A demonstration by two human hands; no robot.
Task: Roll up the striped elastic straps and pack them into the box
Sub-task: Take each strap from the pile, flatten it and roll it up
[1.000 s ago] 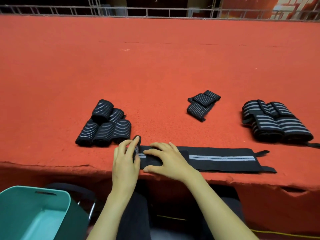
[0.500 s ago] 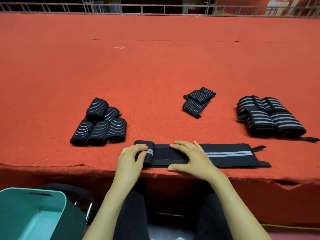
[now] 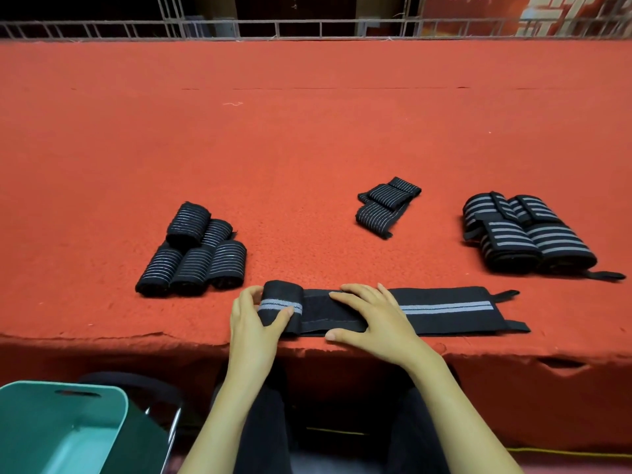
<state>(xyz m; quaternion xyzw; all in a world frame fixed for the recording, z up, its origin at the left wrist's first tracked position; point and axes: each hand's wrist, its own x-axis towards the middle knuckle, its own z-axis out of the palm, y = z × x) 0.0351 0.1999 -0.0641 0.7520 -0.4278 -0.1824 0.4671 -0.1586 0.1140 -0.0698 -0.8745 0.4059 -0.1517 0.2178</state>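
The rolled end [image 3: 281, 306] of the strap [image 3: 444, 307] is thicker than half a second ago and has travelled a little to the right along the band, and the left hand [image 3: 254, 314] has come along with it

Nearest, at the lower left below the table edge, stands the green box [image 3: 51, 415]. On the near edge of the red table [image 3: 307, 148] the left hand grips the roll, thumb across the grey stripe on the near side and fingers curled over the far side. Just to the right, the right hand [image 3: 371, 318] lies flat with straight fingers, pressing down the unrolled part of the strap, which stretches away to the right along the edge, its grey stripe showing past the wrist.

Further back on the left is a heap of rolled straps [image 3: 195, 254]. A loosely folded strap [image 3: 386, 206] lies further back in the middle, and a pile of wide-striped straps [image 3: 523, 234] sits to the right. A metal railing [image 3: 307, 29] runs along the far edge
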